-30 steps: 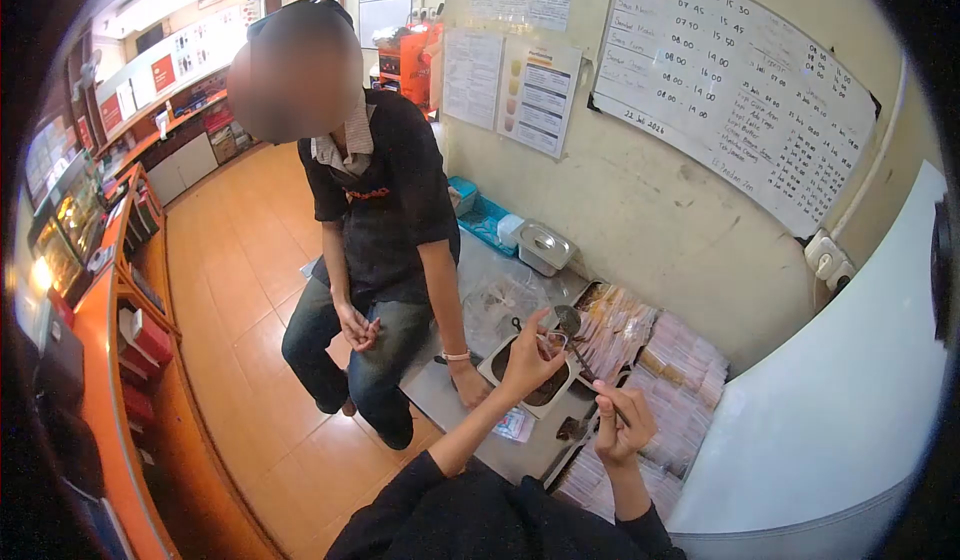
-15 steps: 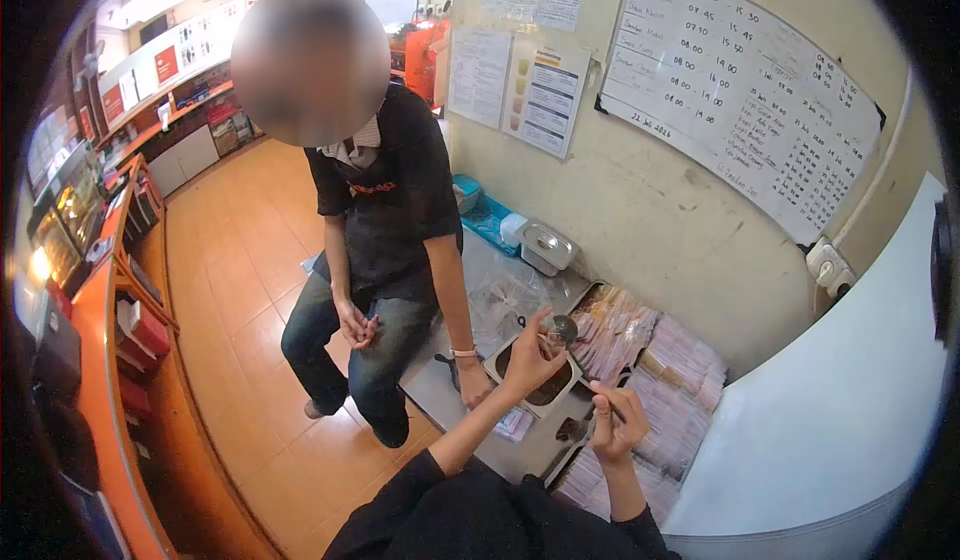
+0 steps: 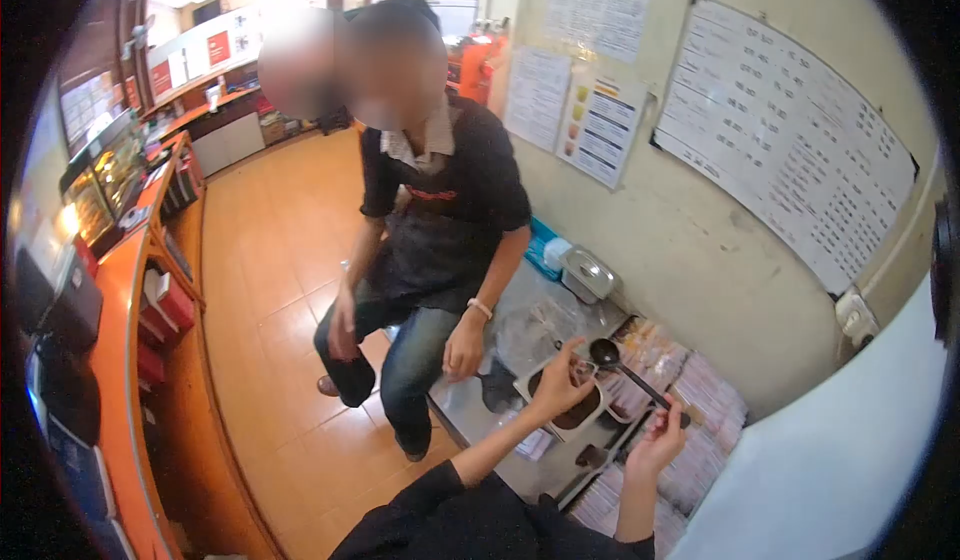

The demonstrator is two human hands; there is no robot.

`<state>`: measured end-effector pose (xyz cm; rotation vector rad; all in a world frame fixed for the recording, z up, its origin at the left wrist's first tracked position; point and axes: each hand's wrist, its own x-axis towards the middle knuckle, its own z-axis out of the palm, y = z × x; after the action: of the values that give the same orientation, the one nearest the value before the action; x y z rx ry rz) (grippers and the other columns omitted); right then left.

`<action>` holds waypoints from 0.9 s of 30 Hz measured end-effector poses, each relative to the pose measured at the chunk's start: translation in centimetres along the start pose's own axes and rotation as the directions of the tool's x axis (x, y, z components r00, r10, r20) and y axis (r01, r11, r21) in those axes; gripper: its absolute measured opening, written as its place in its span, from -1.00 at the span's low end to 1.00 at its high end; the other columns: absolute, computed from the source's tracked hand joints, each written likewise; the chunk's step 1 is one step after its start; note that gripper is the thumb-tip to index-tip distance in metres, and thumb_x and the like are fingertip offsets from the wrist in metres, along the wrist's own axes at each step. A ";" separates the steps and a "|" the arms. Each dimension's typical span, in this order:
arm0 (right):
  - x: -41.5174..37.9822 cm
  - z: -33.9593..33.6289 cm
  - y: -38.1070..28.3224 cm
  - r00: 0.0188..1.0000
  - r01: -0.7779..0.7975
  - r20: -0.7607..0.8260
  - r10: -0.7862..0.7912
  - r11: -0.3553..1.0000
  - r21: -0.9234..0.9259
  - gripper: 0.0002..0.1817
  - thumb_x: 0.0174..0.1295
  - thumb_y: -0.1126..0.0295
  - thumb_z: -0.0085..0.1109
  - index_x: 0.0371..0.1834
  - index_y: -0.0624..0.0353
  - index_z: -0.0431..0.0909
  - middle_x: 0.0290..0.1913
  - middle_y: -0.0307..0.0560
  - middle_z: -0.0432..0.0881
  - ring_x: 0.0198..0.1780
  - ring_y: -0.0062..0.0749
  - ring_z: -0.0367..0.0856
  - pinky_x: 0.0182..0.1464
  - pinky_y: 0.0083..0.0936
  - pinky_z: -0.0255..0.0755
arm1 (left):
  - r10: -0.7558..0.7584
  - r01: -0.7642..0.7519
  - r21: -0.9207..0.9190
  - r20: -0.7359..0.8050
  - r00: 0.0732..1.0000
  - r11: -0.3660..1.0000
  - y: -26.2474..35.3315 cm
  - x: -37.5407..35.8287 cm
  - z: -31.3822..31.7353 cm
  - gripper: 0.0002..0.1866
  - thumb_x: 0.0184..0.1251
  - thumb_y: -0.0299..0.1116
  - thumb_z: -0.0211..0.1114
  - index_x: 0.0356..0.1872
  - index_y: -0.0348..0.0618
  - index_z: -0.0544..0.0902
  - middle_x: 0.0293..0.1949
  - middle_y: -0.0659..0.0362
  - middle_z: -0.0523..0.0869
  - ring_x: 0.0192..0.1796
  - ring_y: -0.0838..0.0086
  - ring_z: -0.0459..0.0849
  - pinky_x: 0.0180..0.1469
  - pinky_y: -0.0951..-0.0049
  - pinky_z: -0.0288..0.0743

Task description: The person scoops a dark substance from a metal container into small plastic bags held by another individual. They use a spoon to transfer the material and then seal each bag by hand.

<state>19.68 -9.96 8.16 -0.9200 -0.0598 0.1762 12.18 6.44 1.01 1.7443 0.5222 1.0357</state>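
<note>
My right hand (image 3: pixel 655 445) grips the handle of a black ladle (image 3: pixel 630 375), whose round bowl points up and left toward my other hand. Fingers of my left hand (image 3: pixel 562 392) are pinched on a small clear plastic bag (image 3: pixel 583 370), mostly hidden by the fingers. The ladle's bowl is close to the right of this bag. Below my left hand sits a pale rectangular container (image 3: pixel 522 384) with dark brown contents. Filled clear packets (image 3: pixel 705 400) lie in rows to the right of it, some under my right hand.
A person (image 3: pixel 440 220) sits on the left of the table (image 3: pixel 470 400), one hand resting by the thigh. Behind the container are a crumpled clear bag (image 3: pixel 530 335) and a lidded metal container (image 3: pixel 590 273). A whiteboard (image 3: pixel 790 140) hangs on the wall.
The ladle's bowl now shows clear of the clear bag, and my right hand has turned its handle. The seated person's hand has drawn back from the table. My view has shifted left.
</note>
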 end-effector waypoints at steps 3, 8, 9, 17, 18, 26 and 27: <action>1.8 -2.3 1.5 0.997 -0.076 0.040 0.071 0.989 0.128 -0.73 0.36 0.28 0.14 -0.24 0.32 0.62 -0.49 -0.28 0.53 -0.55 -0.77 0.34 -0.54 -0.85 0.14 | -0.004 0.004 0.009 -0.046 0.999 1.000 -0.2 -0.7 -1.1 -0.24 -0.01 -0.36 0.45 0.29 -0.12 0.32 -0.28 0.07 0.63 -0.41 0.41 0.63 -0.33 0.42 0.52; 1.8 -4.0 4.3 0.999 -0.032 -0.045 0.023 0.976 -0.215 -0.73 0.29 0.26 0.21 -0.34 0.30 0.65 -0.55 -0.27 0.55 -0.58 -0.70 0.37 -0.53 -0.73 0.20 | -0.028 0.031 0.032 -0.099 0.995 0.999 0.7 -1.8 -4.4 -0.29 0.02 -0.42 0.42 0.27 -0.11 0.34 -0.22 0.07 0.61 -0.41 0.44 0.61 -0.33 0.44 0.52; 1.7 -4.7 5.2 0.999 -0.045 -0.042 0.031 0.914 -0.403 -0.73 0.26 0.26 0.24 -0.36 0.30 0.66 -0.57 -0.26 0.56 -0.59 -0.67 0.38 -0.52 -0.68 0.23 | -0.032 0.044 0.087 -0.137 0.990 0.995 0.7 -2.2 -4.8 -0.31 0.02 -0.43 0.41 0.26 -0.12 0.36 -0.23 0.09 0.60 -0.42 0.45 0.60 -0.32 0.45 0.52; 2.2 -9.0 12.8 0.858 0.362 0.480 0.185 0.444 -0.819 -0.79 0.04 0.30 0.37 -0.22 -0.06 0.78 -0.41 -0.16 0.61 -0.26 -0.35 0.57 -0.13 -0.43 0.41 | -0.040 0.066 0.162 -0.159 0.987 0.984 0.3 -4.4 -6.7 -0.57 -0.04 -0.40 0.42 -0.06 -0.20 0.56 -0.27 0.08 0.55 -0.30 0.35 0.59 -0.23 0.42 0.51; 0.6 -6.8 10.7 0.823 0.481 0.541 0.173 0.294 -0.826 -0.68 -0.08 0.32 0.40 -0.17 -0.14 0.76 -0.30 -0.15 0.53 -0.06 -0.27 0.47 0.09 -0.35 0.30 | 0.001 0.027 0.185 -0.150 0.989 0.982 0.3 -4.5 -6.7 -0.60 -0.01 -0.39 0.45 -0.10 -0.21 0.57 -0.31 0.14 0.54 -0.39 0.50 0.57 -0.31 0.50 0.51; -4.0 1.6 4.8 0.487 0.698 0.871 0.068 0.569 -0.435 -0.57 -0.08 0.48 0.37 -0.04 0.14 0.63 -0.20 -0.03 0.56 -0.21 -0.22 0.60 -0.13 -0.36 0.47 | -0.222 0.224 -0.009 0.100 0.970 0.974 2.7 -6.3 -4.8 -0.47 -0.04 -0.15 0.58 -0.18 -0.27 0.51 -0.36 0.20 0.64 -0.37 0.61 0.62 -0.32 0.54 0.51; -3.9 1.4 5.1 0.487 0.697 0.871 0.069 0.570 -0.435 -0.57 -0.08 0.48 0.37 -0.04 0.14 0.63 -0.20 -0.03 0.56 -0.21 -0.22 0.60 -0.13 -0.36 0.47 | -0.223 0.225 -0.008 0.100 0.970 0.974 2.6 -6.5 -4.5 -0.47 -0.04 -0.15 0.58 -0.18 -0.27 0.51 -0.36 0.20 0.64 -0.37 0.61 0.62 -0.32 0.54 0.51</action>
<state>14.97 -6.51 5.09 -1.5990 -1.3594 0.1736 4.61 3.00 1.31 1.6668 0.6286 0.7891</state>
